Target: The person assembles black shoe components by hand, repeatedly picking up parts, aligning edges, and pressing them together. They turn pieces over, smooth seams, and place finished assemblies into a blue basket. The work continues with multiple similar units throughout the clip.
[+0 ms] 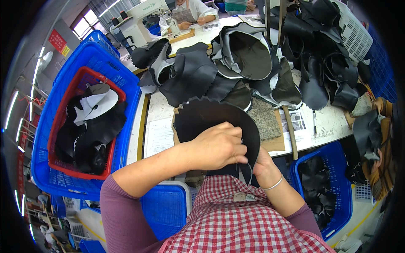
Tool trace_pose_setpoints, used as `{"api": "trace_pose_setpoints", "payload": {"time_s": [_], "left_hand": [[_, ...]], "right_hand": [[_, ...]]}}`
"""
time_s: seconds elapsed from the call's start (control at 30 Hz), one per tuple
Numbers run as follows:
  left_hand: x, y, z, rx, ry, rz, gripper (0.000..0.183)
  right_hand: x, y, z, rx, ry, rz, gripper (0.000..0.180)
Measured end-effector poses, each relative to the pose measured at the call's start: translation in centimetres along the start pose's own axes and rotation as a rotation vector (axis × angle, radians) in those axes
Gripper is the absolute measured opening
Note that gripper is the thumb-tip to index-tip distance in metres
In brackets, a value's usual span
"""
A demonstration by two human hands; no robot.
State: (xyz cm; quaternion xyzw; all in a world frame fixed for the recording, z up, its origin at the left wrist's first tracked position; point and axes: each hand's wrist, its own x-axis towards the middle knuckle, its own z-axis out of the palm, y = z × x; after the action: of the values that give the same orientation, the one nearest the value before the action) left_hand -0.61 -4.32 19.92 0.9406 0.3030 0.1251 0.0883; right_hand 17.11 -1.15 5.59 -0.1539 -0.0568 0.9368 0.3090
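Note:
A black boot upper (202, 117) with a zigzag-cut top edge is held close in front of my apron, its dark inner side facing up. My left hand (218, 147) lies over that inner side, fingers curled and pinching the material near the lower right edge. At the right edge my right hand (264, 163) grips the same upper from outside; most of its fingers are hidden behind it. A narrow strip of the upper (245, 172) hangs below my left fingertips. Just beyond, a grey stone slab (265, 118) lies on brown board.
More black uppers (193, 69) are heaped across the white table (332, 136). A wooden-handled hammer (289, 132) overhangs the front edge. At left, a red basket (118, 88) of uppers sits in a blue crate (41, 158). Another blue crate (343, 189) stands right. Co-workers sit opposite (202, 12) and at right (383, 151).

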Motion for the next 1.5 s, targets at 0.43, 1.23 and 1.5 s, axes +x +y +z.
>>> {"api": "trace_pose_setpoints", "payload": {"time_s": [0.43,1.23,1.5], "left_hand": [[-1.7,3.1,-0.8,0.423,-0.208,-0.069,0.025],[-4.0,-4.0,4.6,0.633,-0.075,-0.223,0.030],[-4.6,-4.1,3.5,0.354,0.057,-0.338,0.056]], "right_hand": [[-1.1,1.3,3.1,-0.185,0.260,-0.099,0.012],[4.1,-0.9,2.5,-0.109,0.255,-0.259,0.022],[4.3,-1.1,3.5,-0.168,0.199,-0.310,0.023]]}}
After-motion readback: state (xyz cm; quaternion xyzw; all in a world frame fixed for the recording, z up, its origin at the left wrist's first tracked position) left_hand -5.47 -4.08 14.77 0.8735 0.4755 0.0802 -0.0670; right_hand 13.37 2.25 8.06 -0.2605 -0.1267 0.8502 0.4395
